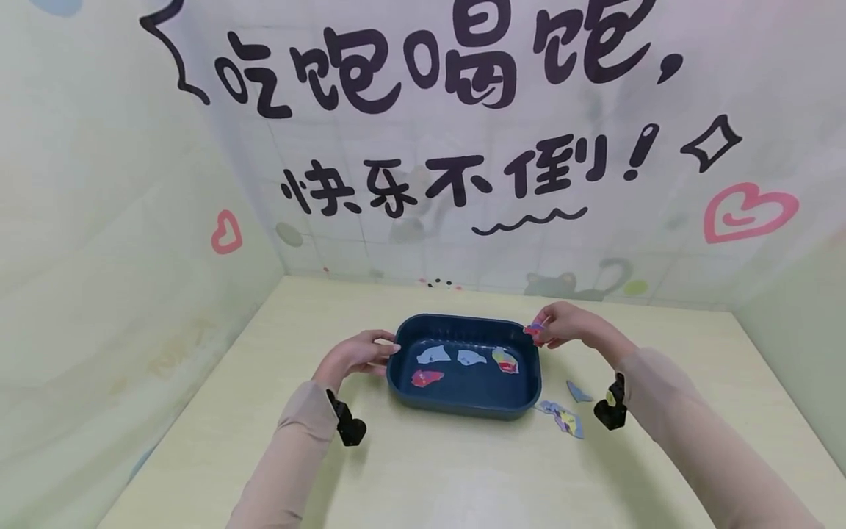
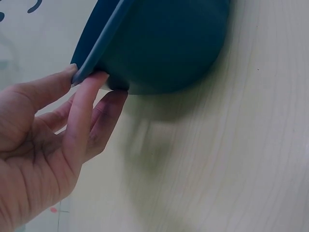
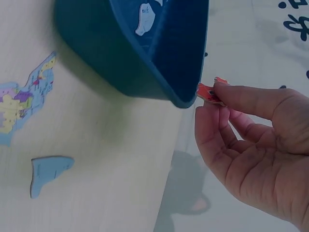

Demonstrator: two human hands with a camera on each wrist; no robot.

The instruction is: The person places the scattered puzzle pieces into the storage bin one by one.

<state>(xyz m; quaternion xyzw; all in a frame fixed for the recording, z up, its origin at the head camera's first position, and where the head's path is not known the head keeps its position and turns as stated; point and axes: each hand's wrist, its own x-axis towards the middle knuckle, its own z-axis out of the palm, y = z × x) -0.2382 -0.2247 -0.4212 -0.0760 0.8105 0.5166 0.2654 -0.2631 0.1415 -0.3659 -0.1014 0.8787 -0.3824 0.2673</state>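
A dark blue basin (image 1: 463, 408) stands on the table. My left hand (image 1: 360, 353) holds its left rim, thumb over the edge and fingers against the outer wall (image 2: 164, 53). My right hand (image 1: 568, 323) pinches a small red puzzle piece (image 3: 208, 93) between thumb and fingers, right at the basin's far right corner. Inside the basin lie two pale blue pieces, one on the left (image 1: 433, 355) and one in the middle (image 1: 471, 358), a red-and-yellow piece (image 1: 507, 362) and a pinkish-red piece (image 1: 427, 378).
On the table right of the basin lie a multicoloured map-like piece (image 1: 567, 421) and a plain blue piece (image 3: 49, 169). A printed cloth (image 1: 423, 250) with large lettering hangs behind the table, and more cloth (image 1: 132, 294) closes off the sides.
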